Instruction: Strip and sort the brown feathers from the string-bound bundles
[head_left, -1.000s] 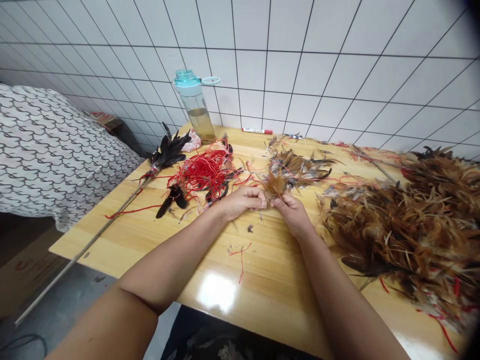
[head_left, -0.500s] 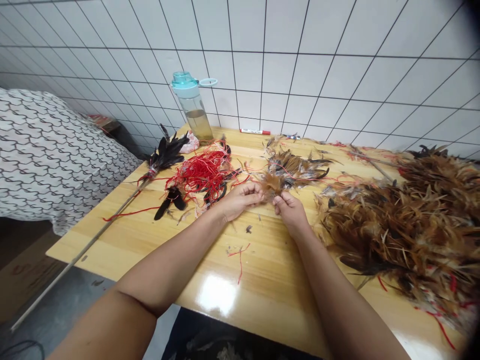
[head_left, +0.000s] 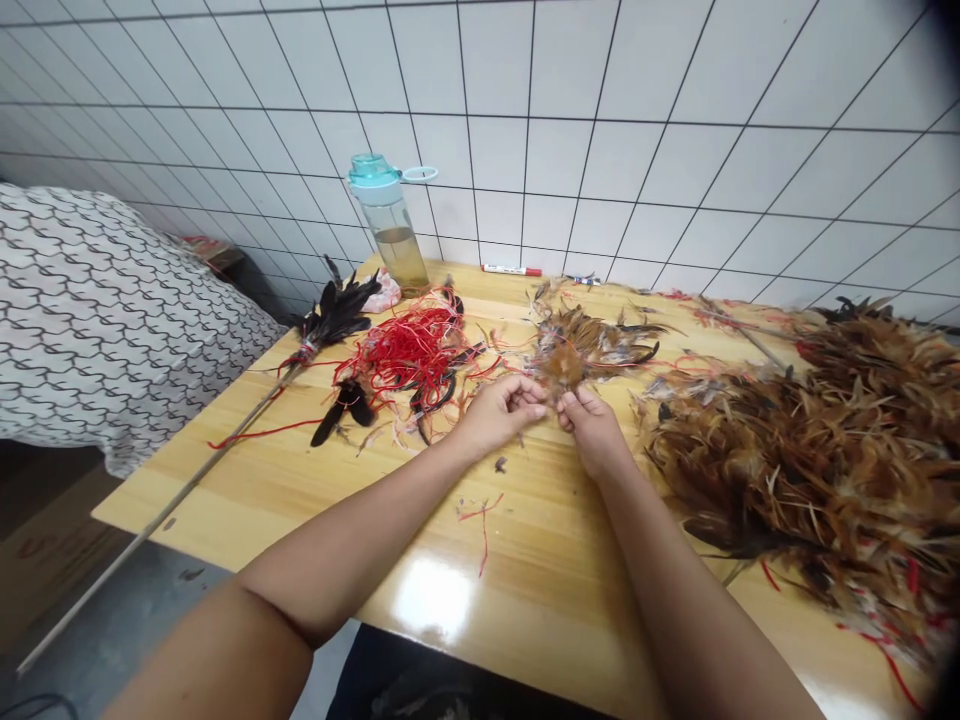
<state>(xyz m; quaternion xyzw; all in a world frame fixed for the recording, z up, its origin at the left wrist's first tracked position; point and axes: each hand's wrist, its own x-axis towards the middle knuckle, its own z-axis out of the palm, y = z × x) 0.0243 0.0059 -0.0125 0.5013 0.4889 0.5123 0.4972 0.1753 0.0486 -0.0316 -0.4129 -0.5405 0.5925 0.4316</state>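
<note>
A small tuft of brown feathers (head_left: 564, 368) is pinched at its base by my right hand (head_left: 592, 425), between thumb and forefinger. My left hand (head_left: 504, 412) is just to its left, fingers curved and thumb apart from them, with nothing visible in its grasp. Right behind the tuft lies a loose pile of brown feathers (head_left: 600, 338). Left of my hands is a tangled heap of red string (head_left: 416, 345), with dark feathers around it.
Black feathers (head_left: 337, 312) are tied to a long stick (head_left: 187, 488) overhanging the table's left edge. A large brown feather bundle (head_left: 810, 450) covers the right side. A water bottle (head_left: 401, 255) and a red-capped marker (head_left: 511, 270) are near the tiled wall.
My left hand has loosened from the tuft, its fingers parting a little. The tuft, in my right hand, has shifted slightly to the right.
</note>
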